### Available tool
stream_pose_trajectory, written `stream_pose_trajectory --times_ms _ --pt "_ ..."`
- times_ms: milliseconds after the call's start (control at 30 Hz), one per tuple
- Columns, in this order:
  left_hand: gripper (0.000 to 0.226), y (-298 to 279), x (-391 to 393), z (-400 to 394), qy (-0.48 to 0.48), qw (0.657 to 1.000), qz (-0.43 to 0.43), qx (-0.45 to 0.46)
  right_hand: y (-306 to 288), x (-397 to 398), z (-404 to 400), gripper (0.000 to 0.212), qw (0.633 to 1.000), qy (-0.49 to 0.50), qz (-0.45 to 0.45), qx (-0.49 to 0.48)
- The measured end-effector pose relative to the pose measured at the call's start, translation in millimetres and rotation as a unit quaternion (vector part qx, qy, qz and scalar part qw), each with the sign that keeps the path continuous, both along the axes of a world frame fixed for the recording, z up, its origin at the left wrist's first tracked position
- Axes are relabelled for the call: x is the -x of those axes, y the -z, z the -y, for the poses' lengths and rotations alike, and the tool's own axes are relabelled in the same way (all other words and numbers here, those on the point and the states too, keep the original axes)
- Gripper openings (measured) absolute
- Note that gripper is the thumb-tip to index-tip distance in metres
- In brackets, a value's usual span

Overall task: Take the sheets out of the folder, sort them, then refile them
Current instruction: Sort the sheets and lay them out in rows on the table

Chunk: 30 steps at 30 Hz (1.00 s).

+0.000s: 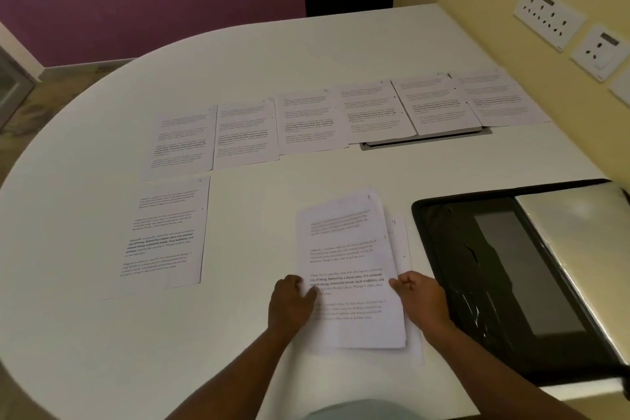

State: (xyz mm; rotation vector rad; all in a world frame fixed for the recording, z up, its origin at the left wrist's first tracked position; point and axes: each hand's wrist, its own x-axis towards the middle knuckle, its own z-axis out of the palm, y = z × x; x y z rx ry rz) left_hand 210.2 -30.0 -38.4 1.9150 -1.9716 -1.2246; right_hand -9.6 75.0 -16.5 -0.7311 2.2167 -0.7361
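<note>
1. Both hands are laid on a loose stack of sheets (351, 269) near the front of the tabletop (306, 54). The left hand (291, 303) is pressed on the stack's left edge, its fingers spread loosely and its thumb on the printed face. The right hand (421, 297) is set at the right edge with the fingers curled in; whether an edge is pinched cannot be told.
2. Thin white paper printed in grey paragraphs, one of them bold, makes up the stack. The sheets are fanned unevenly, and a lower sheet marked "9" (399, 232) juts out at the right.
3. A row of six sheets (344, 116) is laid side by side across the far part of the smooth white tabletop, whose left end is rounded. One single sheet (163, 235) is placed alone, front left.
4. The folder (494, 269) is spread open just right of the stack: black and matte, with rounded corners, a grey panel inside and a silvery flap at the right.
5. The folder's right side is cut off by the frame edge. The print is too blurred to be read. A dark flat item (426, 139) is mostly covered by the row's right-hand sheets, and it cannot be identified.
</note>
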Motion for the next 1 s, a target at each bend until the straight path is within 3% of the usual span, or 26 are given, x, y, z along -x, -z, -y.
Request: stream_pose_trajectory --times_ms 200,500,633,733,833,1000 --pt "0.027 -15.6 -1.3 27.9 -0.122 0.987 -0.093 -0.049 -18.2 12.7 33.7 0.018 0.995 0.023 0.082 0.058" --pt "0.031 -0.6 -3.6 57.0 -0.229 0.956 -0.153 -0.103 -21.0 37.5 60.6 0.018 0.990 -0.005 0.139 0.013" --pt "0.030 0.0 -1.2 64.2 -0.211 0.951 -0.187 -0.128 -12.8 42.7 60.6 0.025 0.994 -0.002 0.112 -0.014" --pt "0.021 4.9 5.9 65.2 -0.172 0.962 -0.164 -0.136 0.8 44.3 56.2 0.031 0.998 -0.031 0.019 -0.055" --pt "0.030 10.5 13.3 62.5 -0.122 0.976 -0.130 -0.125 8.8 40.3 50.2 0.032 0.994 -0.058 -0.043 -0.079" --pt "0.030 2.5 16.9 57.4 -0.097 0.992 -0.079 -0.033 13.9 43.2 43.1 0.024 0.998 0.010 -0.029 -0.061"
